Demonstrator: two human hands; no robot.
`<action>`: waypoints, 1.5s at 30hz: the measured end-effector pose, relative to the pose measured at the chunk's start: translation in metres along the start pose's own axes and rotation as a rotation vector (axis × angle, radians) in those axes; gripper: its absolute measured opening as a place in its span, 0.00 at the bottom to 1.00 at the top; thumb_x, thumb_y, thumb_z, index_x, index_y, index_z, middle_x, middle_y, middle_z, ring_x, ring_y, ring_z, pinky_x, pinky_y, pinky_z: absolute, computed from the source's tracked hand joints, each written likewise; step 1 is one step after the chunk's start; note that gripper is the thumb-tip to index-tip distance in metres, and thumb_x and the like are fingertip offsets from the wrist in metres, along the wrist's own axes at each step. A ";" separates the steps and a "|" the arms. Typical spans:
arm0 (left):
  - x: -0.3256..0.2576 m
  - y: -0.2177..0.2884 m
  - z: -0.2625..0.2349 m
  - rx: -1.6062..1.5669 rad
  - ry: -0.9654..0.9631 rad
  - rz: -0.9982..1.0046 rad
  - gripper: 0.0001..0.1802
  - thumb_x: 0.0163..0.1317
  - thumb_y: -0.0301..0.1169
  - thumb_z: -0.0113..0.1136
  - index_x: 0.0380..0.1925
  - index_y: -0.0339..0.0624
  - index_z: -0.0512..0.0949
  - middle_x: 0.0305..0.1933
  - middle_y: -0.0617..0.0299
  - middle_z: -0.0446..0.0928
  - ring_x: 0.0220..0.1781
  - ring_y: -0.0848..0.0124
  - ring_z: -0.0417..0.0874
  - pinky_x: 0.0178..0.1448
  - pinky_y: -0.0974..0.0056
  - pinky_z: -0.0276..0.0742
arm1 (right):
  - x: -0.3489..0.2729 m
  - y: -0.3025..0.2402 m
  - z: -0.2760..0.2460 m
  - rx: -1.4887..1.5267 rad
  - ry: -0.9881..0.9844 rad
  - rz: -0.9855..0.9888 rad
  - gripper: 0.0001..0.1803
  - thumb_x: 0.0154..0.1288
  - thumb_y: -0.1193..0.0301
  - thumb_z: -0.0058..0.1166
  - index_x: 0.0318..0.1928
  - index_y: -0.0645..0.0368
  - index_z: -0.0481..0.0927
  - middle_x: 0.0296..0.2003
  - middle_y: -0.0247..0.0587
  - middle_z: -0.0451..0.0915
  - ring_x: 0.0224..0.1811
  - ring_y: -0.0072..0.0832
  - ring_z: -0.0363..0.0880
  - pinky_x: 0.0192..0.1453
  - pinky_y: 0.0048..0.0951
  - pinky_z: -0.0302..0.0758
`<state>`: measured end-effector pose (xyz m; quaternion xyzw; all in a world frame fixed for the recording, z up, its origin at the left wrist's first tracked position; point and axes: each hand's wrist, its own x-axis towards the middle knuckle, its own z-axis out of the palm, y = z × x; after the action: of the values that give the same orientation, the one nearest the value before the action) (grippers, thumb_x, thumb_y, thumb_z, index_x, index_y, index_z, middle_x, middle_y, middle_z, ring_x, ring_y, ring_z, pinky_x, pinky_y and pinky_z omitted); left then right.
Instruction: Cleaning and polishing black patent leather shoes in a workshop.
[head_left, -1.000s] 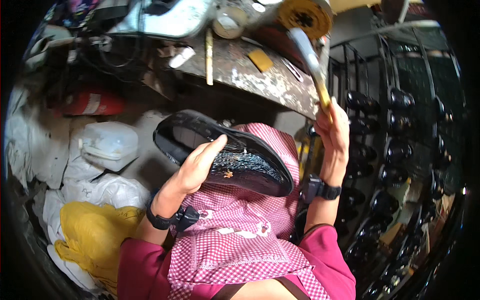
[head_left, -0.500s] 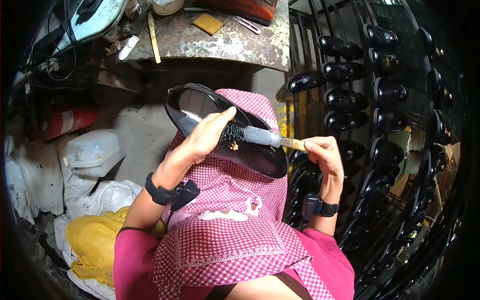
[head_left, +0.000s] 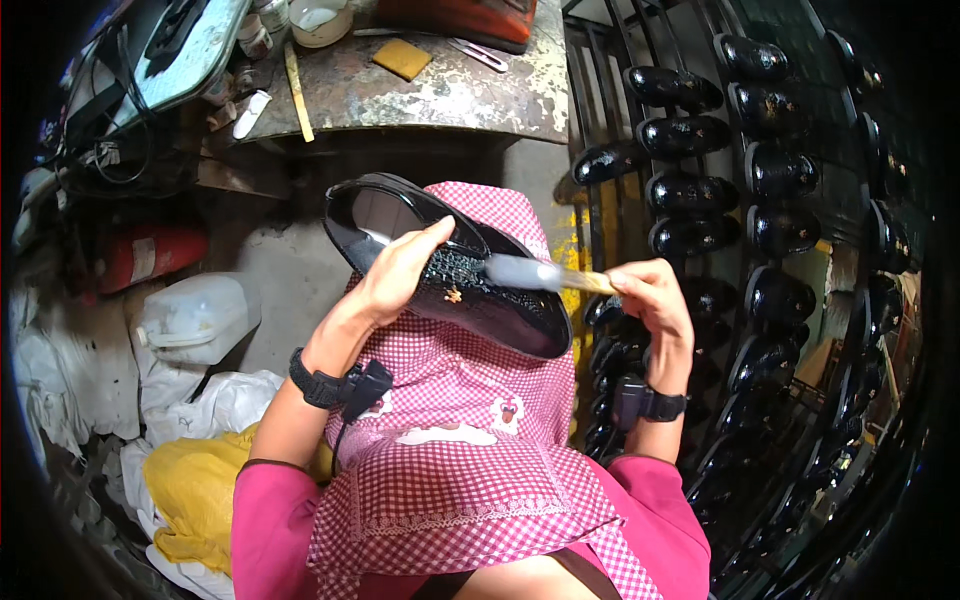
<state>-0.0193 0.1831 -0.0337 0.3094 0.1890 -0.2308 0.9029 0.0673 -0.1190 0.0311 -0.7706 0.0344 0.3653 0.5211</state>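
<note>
A glossy black shoe (head_left: 520, 327) lies across my lap, its opening toward the upper left and its rounded toe to the lower right. My left hand (head_left: 398, 272) is closed round its side, thumb near the rim of the opening. A small gold-coloured ornament shows on the upper. Between thumb and fingers, my right hand (head_left: 655, 298) pinches the wooden handle of a brush (head_left: 525, 273). The brush's pale grey head, blurred by motion, is over the shoe's upper; wet-looking bluish streaks show beside it.
Racks at right hold many similar black shoes (head_left: 692, 192). Ahead, a worn table (head_left: 470, 105) bears a yellow sponge-like square (head_left: 402, 59), a white tub (head_left: 320, 22), a wooden stick (head_left: 298, 92) and a cutter (head_left: 478, 54). A plastic jug (head_left: 200, 318) and yellow sack (head_left: 200, 490) lie at left.
The brush head has shifted slightly over the upper and is now blurred. The shoe and my left hand sit slightly further left; the whole view has shifted a little.
</note>
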 end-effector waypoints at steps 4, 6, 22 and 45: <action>-0.001 -0.003 -0.003 0.027 -0.007 -0.012 0.20 0.68 0.37 0.38 0.40 0.32 0.75 0.37 0.57 0.79 0.33 0.74 0.81 0.38 0.71 0.78 | 0.016 0.000 0.015 0.060 -0.042 0.038 0.11 0.53 0.67 0.60 0.24 0.64 0.81 0.11 0.24 0.65 0.11 0.11 0.55 0.15 0.17 0.47; 0.000 -0.004 -0.001 0.027 0.004 0.002 0.20 0.68 0.38 0.38 0.40 0.32 0.76 0.36 0.57 0.79 0.33 0.74 0.81 0.38 0.72 0.77 | 0.009 0.004 -0.010 0.053 -0.052 0.053 0.12 0.52 0.66 0.61 0.25 0.65 0.81 0.11 0.24 0.65 0.10 0.10 0.53 0.14 0.17 0.45; -0.003 -0.001 -0.004 0.039 -0.021 0.013 0.22 0.68 0.38 0.37 0.37 0.31 0.76 0.32 0.58 0.79 0.31 0.74 0.81 0.37 0.71 0.77 | 0.006 -0.007 0.023 0.001 -0.060 -0.061 0.10 0.55 0.69 0.58 0.27 0.65 0.82 0.13 0.26 0.68 0.13 0.10 0.58 0.17 0.16 0.50; -0.038 0.019 0.011 0.461 0.122 0.645 0.05 0.48 0.20 0.52 0.27 0.31 0.73 0.37 0.52 0.73 0.37 0.62 0.73 0.45 0.65 0.68 | -0.019 -0.009 0.088 0.322 0.168 -0.407 0.07 0.64 0.73 0.47 0.41 0.61 0.71 0.22 0.27 0.69 0.18 0.12 0.61 0.21 0.14 0.60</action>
<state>-0.0380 0.2012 0.0020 0.5604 0.0789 0.0468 0.8231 0.0105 -0.0481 0.0324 -0.6965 -0.0204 0.1775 0.6949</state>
